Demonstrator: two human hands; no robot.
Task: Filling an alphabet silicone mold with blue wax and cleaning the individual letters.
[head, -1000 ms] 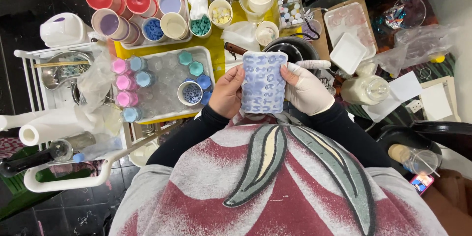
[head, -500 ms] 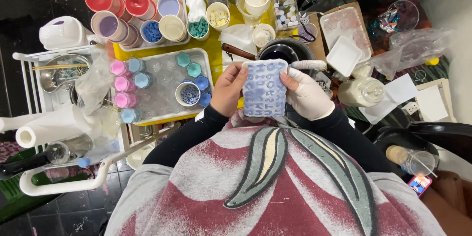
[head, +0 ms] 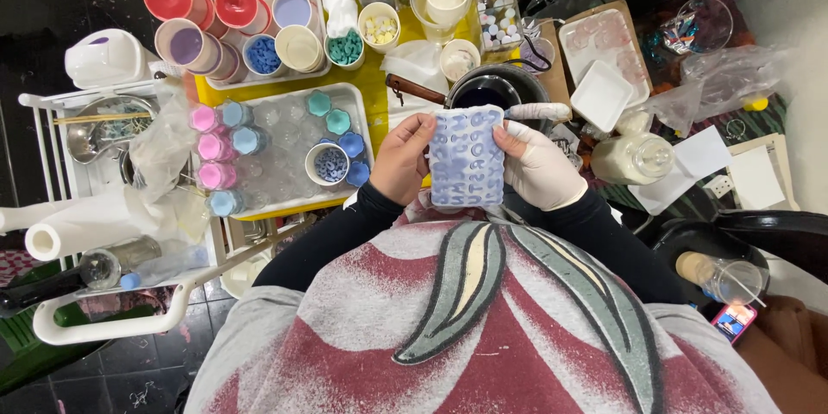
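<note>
Both hands hold a pale blue flexible mould point(head: 467, 159) with raised letter shapes, upright in front of my chest. My left hand point(head: 400, 158), bare, grips its left edge. My right hand point(head: 541, 165), in a white glove, grips its right edge, with one finger stretched out to the right. Just behind the mould sits a dark bowl point(head: 494, 86) of blue liquid.
A clear tray point(head: 285, 151) to the left carries pink and blue pots and a small cup of blue beads. Behind it stand red and purple cups point(head: 194, 21) and bead bowls on a yellow surface. Right of me are white trays point(head: 600, 95), a bottle and papers. A white trolley point(head: 78, 164) stands far left.
The mould and both hands have shifted slightly nearer to my chest; the grip is the same.
</note>
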